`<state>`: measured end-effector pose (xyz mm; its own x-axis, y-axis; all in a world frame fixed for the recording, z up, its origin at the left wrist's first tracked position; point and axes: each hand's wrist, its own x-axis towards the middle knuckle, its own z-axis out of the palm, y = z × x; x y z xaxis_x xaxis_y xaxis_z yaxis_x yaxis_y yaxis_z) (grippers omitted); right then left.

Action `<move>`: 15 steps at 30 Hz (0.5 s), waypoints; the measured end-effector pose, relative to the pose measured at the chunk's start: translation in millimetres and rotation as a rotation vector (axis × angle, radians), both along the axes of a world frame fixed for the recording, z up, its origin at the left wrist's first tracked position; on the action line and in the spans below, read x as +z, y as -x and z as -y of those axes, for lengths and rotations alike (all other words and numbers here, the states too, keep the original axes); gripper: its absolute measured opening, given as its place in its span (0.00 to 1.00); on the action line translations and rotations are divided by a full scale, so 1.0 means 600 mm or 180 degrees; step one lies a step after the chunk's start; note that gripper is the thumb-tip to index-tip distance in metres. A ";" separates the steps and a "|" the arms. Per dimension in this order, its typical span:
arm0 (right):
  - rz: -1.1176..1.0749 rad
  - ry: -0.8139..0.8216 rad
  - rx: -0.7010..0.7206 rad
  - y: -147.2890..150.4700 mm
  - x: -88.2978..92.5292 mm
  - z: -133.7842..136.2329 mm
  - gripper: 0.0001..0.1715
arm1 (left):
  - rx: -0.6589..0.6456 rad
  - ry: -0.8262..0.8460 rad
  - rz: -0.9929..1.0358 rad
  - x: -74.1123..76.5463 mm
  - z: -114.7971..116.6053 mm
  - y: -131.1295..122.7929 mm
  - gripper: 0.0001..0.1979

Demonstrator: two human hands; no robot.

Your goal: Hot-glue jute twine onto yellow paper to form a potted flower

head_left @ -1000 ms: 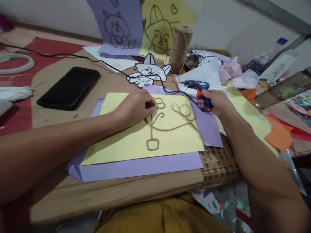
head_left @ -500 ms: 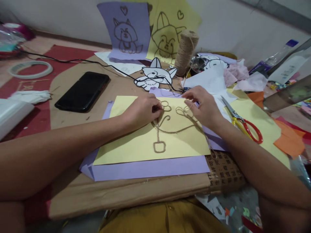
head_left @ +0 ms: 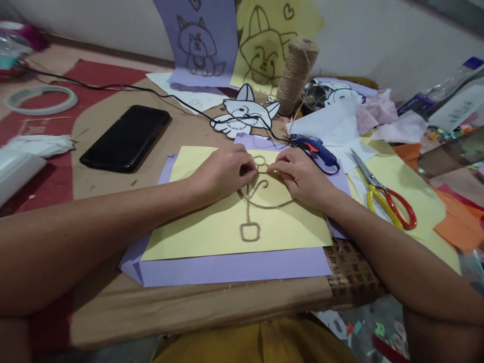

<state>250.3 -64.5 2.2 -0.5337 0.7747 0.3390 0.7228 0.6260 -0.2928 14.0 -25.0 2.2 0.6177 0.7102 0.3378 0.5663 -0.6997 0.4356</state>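
A yellow sheet of paper [head_left: 212,227] lies over purple paper [head_left: 234,269] and carries brown twine in a flower-like shape. My left hand [head_left: 223,169] rests on the sheet, fingertips pinched at the left edge of the twine loops [head_left: 260,160]. From the other side my right hand [head_left: 302,176] pinches the twine at the right edge of those loops; its palm covers part of the sheet. Below the hands, a stem of twine runs down to a small twine square [head_left: 250,232]. Behind my right hand lies a blue hot glue gun [head_left: 313,148].
Red-and-yellow scissors [head_left: 389,196] lie to the right. A twine spool [head_left: 298,70] stands behind, near a paper fox cutout [head_left: 245,113]. On the left are a black phone [head_left: 126,138] and a tape roll [head_left: 41,101]. A black cord [head_left: 151,91] crosses the cardboard.
My right hand has moved left and down, from the loose twine at the right to the loops beside my left hand. The glue gun is now uncovered. My left hand stays in place.
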 end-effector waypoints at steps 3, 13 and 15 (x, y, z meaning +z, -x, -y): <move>0.0019 -0.0083 0.0012 0.001 -0.002 0.000 0.17 | 0.0007 -0.0004 -0.0007 -0.001 -0.002 0.000 0.08; 0.0138 -0.0115 -0.0008 0.005 -0.001 0.005 0.17 | -0.0001 -0.0022 -0.0052 0.001 -0.003 0.000 0.07; 0.0090 -0.0110 0.0013 0.003 0.001 0.005 0.16 | 0.0015 -0.0023 -0.0073 0.002 -0.003 -0.001 0.07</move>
